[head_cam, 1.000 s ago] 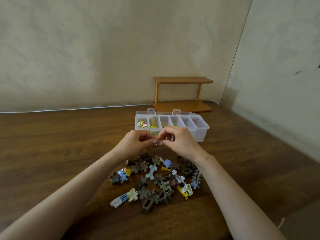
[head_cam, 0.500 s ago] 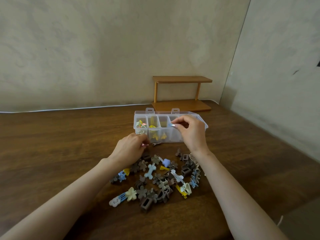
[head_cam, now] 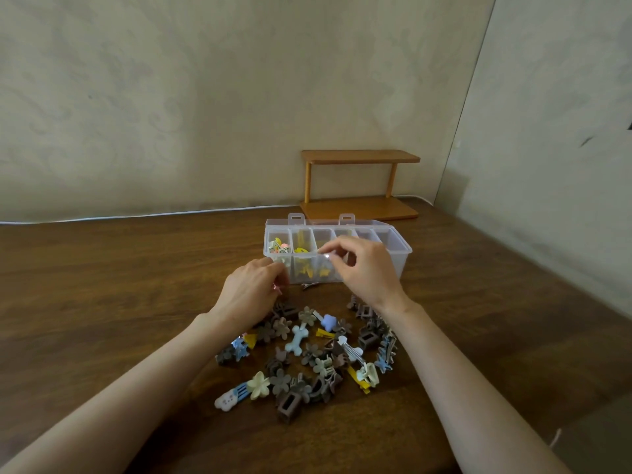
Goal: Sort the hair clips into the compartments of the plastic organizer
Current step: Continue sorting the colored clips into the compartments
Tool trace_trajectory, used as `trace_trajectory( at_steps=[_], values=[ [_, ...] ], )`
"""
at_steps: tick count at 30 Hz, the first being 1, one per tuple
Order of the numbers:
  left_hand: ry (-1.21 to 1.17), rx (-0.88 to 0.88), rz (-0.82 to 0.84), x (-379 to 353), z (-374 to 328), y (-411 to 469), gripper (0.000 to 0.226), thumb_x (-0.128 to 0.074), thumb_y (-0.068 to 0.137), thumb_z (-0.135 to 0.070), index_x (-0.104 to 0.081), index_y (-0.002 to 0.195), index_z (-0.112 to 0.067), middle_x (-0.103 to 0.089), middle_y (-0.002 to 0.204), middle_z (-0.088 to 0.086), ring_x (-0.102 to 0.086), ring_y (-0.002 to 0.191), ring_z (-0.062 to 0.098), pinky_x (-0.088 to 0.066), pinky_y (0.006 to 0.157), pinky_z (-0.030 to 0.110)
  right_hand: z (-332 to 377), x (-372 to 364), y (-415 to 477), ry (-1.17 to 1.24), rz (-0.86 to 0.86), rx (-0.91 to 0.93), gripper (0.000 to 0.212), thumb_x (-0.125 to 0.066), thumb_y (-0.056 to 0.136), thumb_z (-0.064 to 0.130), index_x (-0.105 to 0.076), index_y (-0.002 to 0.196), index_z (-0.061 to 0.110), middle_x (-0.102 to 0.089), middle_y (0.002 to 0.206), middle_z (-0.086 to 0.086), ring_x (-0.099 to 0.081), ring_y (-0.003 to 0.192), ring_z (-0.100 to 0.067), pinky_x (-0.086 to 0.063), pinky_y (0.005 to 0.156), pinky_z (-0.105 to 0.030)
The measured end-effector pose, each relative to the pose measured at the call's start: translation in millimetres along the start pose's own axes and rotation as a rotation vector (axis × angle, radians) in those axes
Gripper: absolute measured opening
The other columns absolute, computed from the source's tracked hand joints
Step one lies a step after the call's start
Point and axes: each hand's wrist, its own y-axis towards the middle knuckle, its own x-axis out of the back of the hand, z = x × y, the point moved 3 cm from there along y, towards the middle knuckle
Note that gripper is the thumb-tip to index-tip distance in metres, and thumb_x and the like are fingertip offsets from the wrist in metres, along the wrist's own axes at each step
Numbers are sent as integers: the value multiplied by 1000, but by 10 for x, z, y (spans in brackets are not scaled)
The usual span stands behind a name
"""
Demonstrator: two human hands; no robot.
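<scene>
1. Plainly, no lettering can be read on the clear plastic organizer [head_cam: 403, 258]; any marks are too small to tell.
2. A small silvery clip [head_cam: 326, 256] is pinched between the thumb and forefinger of the right hand [head_cam: 366, 271], with the other fingers loosely curled. It is held over the near wall of the organizer, at about the third compartment from the left.
3. The left hand [head_cam: 251, 289] is curled against the near left corner of the organizer, and a small pink clip [head_cam: 276, 288] is gripped at its fingertips, mostly hidden.
4. The organizer is set on the wooden table [head_cam: 102, 285] with its lid laid open behind. Mixed coloured clips [head_cam: 278, 246] are seen in the leftmost compartment and yellow clips [head_cam: 302, 249] in the next.
5. One dark clip [head_cam: 309, 285] is left on the table just in front of the organizer.
6. A pile of hair clips [head_cam: 307, 354], mostly brown, is spread between the forearms; a pale blue bone clip [head_cam: 297, 340] and a white cloud clip [head_cam: 227, 400] are picked out among them.
7. A small wooden shelf [head_cam: 359, 183] is placed behind the organizer in the corner, and a white cable [head_cam: 136, 215] is run along the foot of the wall.
</scene>
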Motion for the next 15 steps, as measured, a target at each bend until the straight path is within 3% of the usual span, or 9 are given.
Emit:
trace_trajectory(
  at_steps=[2, 3, 6, 10, 15],
  values=[
    [9, 8, -8, -3, 3, -6, 18, -56, 88, -15, -58, 105, -22, -57, 107, -3, -56, 96, 13, -53, 77, 31, 65, -66, -44, -119, 184, -20, 16, -59, 91, 22, -71, 101, 23, -61, 68, 14, -54, 65, 0, -43, 63, -20],
    [5, 13, -3, -7, 7, -9, 18, -56, 88, -14, -59, 104, -21, -57, 107, -3, -56, 95, 14, -52, 77, 31, 92, -113, -60, -211, 257, -15, 19, -58, 92, 24, -70, 106, 24, -63, 72, 14, -57, 70, 1, -41, 67, -20],
    [-37, 11, 30, -16, 19, -6, 18, -55, 87, -10, -61, 102, -19, -58, 107, -2, -57, 94, 13, -53, 79, 30, 120, -223, -80, -403, 374, -10, 29, -55, 94, 27, -62, 122, 26, -69, 108, 0, -60, 104, -18, -42, 81, -28],
    [-104, -29, 67, -24, -12, 18, 20, -57, 86, -5, -63, 101, -16, -62, 106, -1, -59, 97, 12, -51, 84, 26, 86, -273, -96, -438, 406, -46, 26, -55, 94, 27, -62, 119, 26, -68, 106, -4, -60, 102, -24, -42, 78, -33],
    [-64, 0, -4, 15, -26, -4, 21, -57, 87, -12, -58, 105, -22, -61, 107, -6, -58, 95, 11, -53, 77, 28, 34, -283, -86, -387, 380, -101, 16, -60, 91, 27, -66, 104, 23, -69, 101, -1, -60, 99, -20, -45, 80, -33]
  ],
)
